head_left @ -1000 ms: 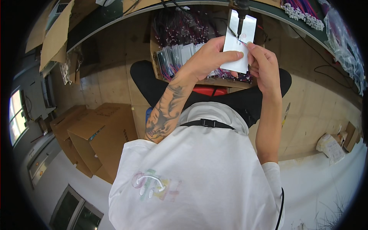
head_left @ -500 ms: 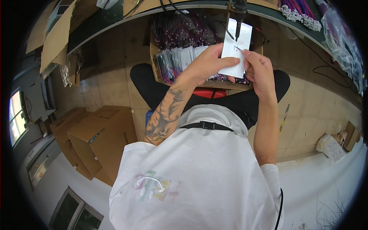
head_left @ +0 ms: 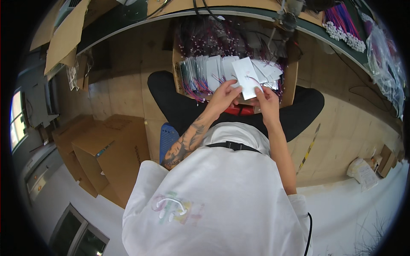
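Note:
A white flat rectangular panel [head_left: 245, 68] with a thin dark wire [head_left: 253, 78] on its face is tilted between my hands, above the near part of an open cardboard box [head_left: 291, 81]. My left hand [head_left: 224, 96] pinches its lower left edge. The thumb of my right hand [head_left: 268, 103] presses its lower right corner, with the fingers partly hidden behind. Inside the box, rows of similar white panels [head_left: 212, 70] stand on edge, some lying loose at the right, with red and purple wires among them.
A dark, blurred tool head on a stand [head_left: 288, 20] juts over the box from the workbench edge [head_left: 141, 22]. Wire bundles with white connectors [head_left: 346, 34] and clear plastic bags [head_left: 381, 64] lie at the right. Large cardboard cartons [head_left: 111, 149] stand left, beside a blue stool [head_left: 168, 138].
Both hands have brought the panel down toward me, away from the dark tool tip. My right hand went from pinching at the wire on its face to holding the panel's lower corner.

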The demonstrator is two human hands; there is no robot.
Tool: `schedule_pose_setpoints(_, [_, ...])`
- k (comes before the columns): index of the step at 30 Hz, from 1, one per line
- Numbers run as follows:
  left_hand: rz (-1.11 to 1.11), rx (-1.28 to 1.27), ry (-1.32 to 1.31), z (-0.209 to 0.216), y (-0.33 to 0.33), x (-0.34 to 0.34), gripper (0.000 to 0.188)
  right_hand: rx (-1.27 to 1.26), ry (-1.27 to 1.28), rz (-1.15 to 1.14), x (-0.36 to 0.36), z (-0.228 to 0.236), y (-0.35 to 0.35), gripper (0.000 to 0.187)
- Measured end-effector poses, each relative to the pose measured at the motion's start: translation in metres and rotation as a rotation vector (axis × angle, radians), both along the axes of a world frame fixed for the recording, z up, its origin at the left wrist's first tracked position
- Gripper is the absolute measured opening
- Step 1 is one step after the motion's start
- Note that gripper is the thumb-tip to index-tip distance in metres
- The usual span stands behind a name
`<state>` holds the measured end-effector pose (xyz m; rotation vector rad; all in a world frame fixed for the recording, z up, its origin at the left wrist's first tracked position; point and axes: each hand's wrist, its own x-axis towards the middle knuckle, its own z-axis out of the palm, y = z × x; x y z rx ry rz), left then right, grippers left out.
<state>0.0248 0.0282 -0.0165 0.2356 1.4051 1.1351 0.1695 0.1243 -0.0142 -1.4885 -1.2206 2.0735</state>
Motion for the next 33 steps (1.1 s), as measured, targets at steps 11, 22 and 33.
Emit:
schedule_pose_setpoints(11, [-0.016,0.075,0.309,-0.043,-0.061,0.007,0.028,0.602,-0.771,0.268,-0.073,-0.118,0.115,0.031])
schedule_pose_setpoints(22, [-0.681,0.283,0.799,-0.066,-0.061,0.011,0.031,0.697,-0.468,0.524,0.062,-0.043,0.003,0.026])
schedule_pose_setpoints(33, [-0.750,0.078,1.000,-0.118,-0.065,0.033,0.025,1.066,-0.558,1.196,0.021,-0.070,-0.009,0.033])
